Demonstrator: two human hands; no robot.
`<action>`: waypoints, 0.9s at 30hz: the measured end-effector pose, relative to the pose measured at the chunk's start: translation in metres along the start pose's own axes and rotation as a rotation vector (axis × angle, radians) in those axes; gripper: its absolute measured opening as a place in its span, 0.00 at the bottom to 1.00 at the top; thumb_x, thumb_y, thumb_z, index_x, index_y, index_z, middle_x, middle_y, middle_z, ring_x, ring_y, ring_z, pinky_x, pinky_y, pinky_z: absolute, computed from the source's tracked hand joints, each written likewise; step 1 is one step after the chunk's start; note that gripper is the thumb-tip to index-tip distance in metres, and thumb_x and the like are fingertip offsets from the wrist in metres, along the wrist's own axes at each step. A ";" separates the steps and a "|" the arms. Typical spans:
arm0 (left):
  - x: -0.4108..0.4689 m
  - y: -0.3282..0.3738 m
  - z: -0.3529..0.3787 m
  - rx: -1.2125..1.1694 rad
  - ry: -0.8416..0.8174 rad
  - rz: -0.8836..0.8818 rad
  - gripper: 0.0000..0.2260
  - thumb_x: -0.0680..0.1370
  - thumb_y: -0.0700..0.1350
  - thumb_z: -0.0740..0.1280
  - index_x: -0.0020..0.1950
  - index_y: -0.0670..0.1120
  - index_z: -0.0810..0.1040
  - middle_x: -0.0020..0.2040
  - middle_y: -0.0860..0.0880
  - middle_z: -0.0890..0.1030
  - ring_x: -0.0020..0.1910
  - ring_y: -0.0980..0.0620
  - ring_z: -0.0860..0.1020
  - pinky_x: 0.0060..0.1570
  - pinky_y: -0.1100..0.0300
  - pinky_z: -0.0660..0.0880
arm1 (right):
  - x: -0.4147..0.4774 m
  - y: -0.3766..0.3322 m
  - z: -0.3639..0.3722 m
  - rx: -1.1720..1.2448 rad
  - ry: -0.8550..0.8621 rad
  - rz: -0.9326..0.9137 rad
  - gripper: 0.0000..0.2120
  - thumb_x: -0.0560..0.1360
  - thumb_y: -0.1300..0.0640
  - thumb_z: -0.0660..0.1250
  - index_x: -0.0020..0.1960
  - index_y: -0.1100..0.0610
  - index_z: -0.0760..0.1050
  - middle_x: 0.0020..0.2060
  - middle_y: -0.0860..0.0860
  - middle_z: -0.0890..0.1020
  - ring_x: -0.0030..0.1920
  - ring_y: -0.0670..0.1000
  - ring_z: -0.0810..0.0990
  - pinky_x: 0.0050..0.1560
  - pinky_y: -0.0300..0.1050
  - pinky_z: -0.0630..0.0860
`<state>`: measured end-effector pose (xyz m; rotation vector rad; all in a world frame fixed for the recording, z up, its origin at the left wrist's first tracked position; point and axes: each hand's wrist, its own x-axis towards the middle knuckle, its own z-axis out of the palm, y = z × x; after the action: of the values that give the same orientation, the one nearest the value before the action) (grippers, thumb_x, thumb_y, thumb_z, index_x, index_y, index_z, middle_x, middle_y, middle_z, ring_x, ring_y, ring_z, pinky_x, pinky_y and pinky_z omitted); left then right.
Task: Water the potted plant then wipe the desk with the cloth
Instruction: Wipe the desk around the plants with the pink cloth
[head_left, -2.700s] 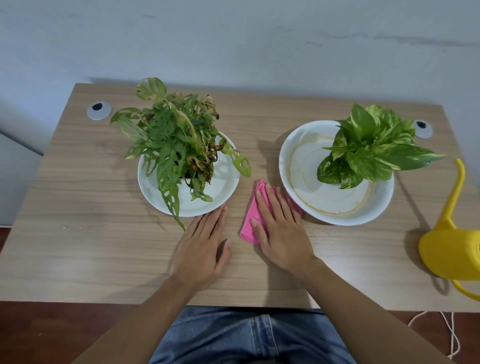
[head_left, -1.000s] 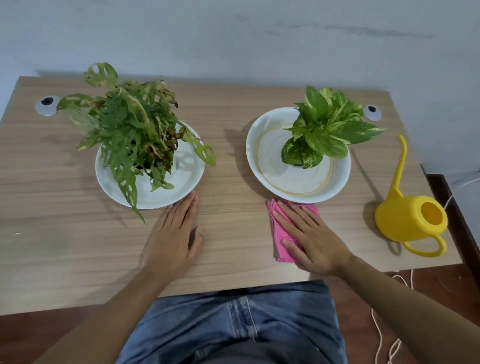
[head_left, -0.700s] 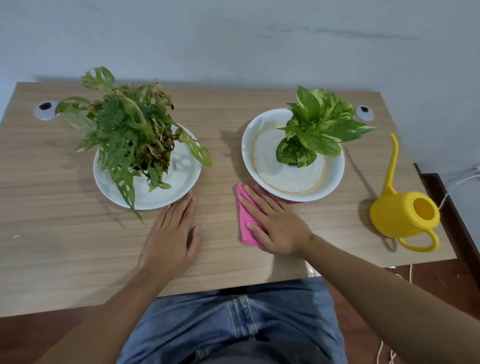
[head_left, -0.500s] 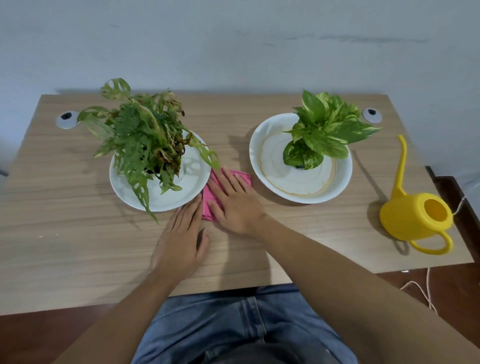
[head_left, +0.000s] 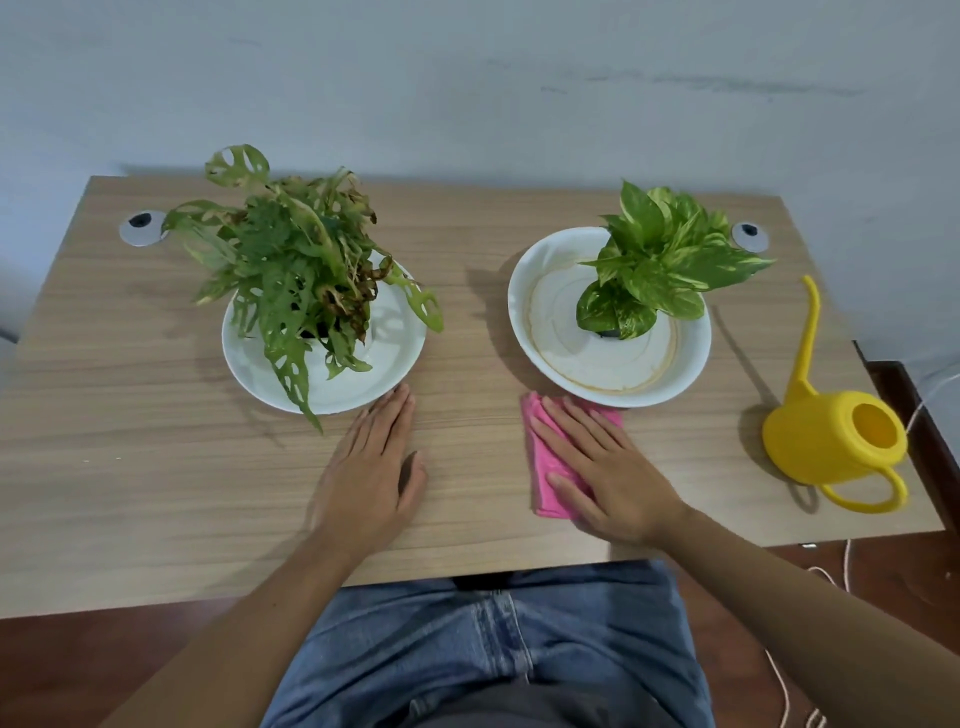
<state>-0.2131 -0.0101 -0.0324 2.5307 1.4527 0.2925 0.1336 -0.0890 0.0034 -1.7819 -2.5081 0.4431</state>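
Observation:
A folded pink cloth (head_left: 544, 457) lies on the wooden desk (head_left: 156, 467), just in front of the right white dish (head_left: 524, 322). My right hand (head_left: 605, 470) presses flat on the cloth, fingers spread and pointing up-left. My left hand (head_left: 371, 467) rests flat on the bare desk, palm down, below the left white dish (head_left: 384, 374). A holey-leaved plant (head_left: 291, 265) stands in the left dish, and a variegated green plant (head_left: 660, 260) in the right one. The yellow watering can (head_left: 826, 441) stands upright at the desk's right end, apart from both hands.
The desk's front edge runs close to my jeans (head_left: 493, 649). Two round cable grommets sit at the back corners, left grommet (head_left: 139, 227) and right grommet (head_left: 749, 236). A grey wall stands behind the desk. White cord (head_left: 841, 566) hangs off the right side.
My right hand has slid the pink cloth back to the right, from between the two dishes to in front of the right dish. My left hand stayed flat in place.

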 end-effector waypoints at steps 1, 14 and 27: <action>0.000 0.000 0.000 0.000 -0.001 -0.002 0.33 0.88 0.53 0.58 0.91 0.41 0.58 0.93 0.46 0.55 0.91 0.49 0.58 0.89 0.46 0.57 | -0.011 0.005 -0.001 -0.002 -0.004 0.003 0.35 0.91 0.46 0.58 0.93 0.49 0.45 0.92 0.46 0.44 0.92 0.50 0.43 0.90 0.63 0.53; 0.000 0.002 0.000 -0.011 0.001 -0.012 0.33 0.88 0.53 0.58 0.91 0.41 0.58 0.92 0.45 0.56 0.91 0.47 0.58 0.88 0.43 0.59 | 0.074 -0.045 0.018 0.018 0.074 0.071 0.34 0.91 0.39 0.50 0.93 0.47 0.43 0.92 0.49 0.45 0.92 0.53 0.41 0.89 0.62 0.51; 0.001 -0.002 0.003 -0.012 0.008 0.009 0.33 0.88 0.54 0.57 0.90 0.41 0.59 0.92 0.44 0.58 0.90 0.46 0.59 0.88 0.41 0.60 | -0.013 0.008 0.012 0.092 0.116 0.085 0.34 0.91 0.44 0.60 0.92 0.44 0.49 0.92 0.44 0.49 0.92 0.49 0.48 0.90 0.62 0.53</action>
<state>-0.2139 -0.0081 -0.0355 2.5299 1.4378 0.3121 0.1430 -0.1010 -0.0078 -1.8287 -2.3047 0.4369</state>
